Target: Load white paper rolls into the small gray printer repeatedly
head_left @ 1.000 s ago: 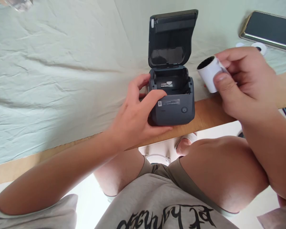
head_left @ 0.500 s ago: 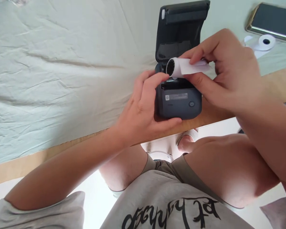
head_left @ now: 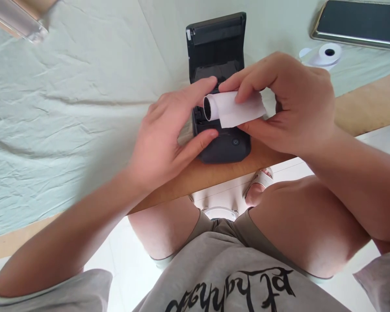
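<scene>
A small dark label printer [head_left: 225, 151] stands near the table's front edge, its lid [head_left: 217, 47] raised. Over its open paper bay, my right hand [head_left: 289, 104] pinches a white paper roll [head_left: 214, 107] between thumb and fingers, with the loose paper end hanging toward me. The roll's dark hollow core faces left. My left hand [head_left: 169, 134] is at the printer's left side, thumb and fingers spread apart around the roll's left end. Whether its fingertips touch the roll or the printer, I cannot tell. Part of the bay is hidden behind the roll and hands.
A second paper roll [head_left: 329, 54] lies to the right, with a phone [head_left: 360, 24] behind it. A clear-edged box-like object [head_left: 22, 19] sits at the far left. Pale wrinkled cloth [head_left: 68, 108] covers the table, leaving a wooden front edge [head_left: 169, 195] bare.
My left hand has left its hold on the printer's body and opened beside the roll. The roll has tipped, showing more of its loose end. The view has shifted, moving the printer leftward in it.
</scene>
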Available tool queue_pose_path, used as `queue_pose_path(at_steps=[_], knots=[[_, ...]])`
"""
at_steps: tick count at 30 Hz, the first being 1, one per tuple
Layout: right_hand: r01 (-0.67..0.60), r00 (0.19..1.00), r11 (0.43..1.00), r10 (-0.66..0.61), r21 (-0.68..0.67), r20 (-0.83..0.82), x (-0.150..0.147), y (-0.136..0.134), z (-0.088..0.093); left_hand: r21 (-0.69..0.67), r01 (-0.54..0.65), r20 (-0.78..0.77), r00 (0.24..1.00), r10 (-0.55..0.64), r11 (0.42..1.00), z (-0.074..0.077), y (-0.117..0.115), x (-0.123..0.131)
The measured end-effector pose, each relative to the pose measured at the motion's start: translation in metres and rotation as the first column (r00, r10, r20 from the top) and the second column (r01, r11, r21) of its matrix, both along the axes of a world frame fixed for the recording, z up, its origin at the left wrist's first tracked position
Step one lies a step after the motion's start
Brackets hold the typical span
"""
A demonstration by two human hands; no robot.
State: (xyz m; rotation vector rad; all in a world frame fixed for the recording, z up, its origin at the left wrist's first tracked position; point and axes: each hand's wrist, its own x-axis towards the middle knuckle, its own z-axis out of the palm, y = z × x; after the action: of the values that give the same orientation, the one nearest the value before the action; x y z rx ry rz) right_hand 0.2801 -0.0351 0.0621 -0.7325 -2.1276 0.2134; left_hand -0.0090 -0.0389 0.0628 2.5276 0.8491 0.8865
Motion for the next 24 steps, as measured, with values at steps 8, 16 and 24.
queue_pose_path(at_steps=[8, 16, 24], knots=[[0.044, 0.998, 0.998, -0.042, 0.053, -0.049, -0.005, 0.003, 0.003, 0.136, 0.028, 0.149, 0.988, -0.048, 0.99, -0.007, 0.029, 0.014], [-0.048, 0.999, 0.994, 0.045, 0.098, 0.03, 0.003, 0.021, -0.006, 0.054, -0.034, 0.187, 0.982, 0.024, 0.998, -0.037, 0.027, 0.013], [-0.024, 1.0, 0.999, 0.023, 0.039, 0.018, -0.003, 0.017, -0.002, 0.102, -0.053, 0.26, 0.965, 0.025, 0.993, -0.035, 0.028, 0.015]])
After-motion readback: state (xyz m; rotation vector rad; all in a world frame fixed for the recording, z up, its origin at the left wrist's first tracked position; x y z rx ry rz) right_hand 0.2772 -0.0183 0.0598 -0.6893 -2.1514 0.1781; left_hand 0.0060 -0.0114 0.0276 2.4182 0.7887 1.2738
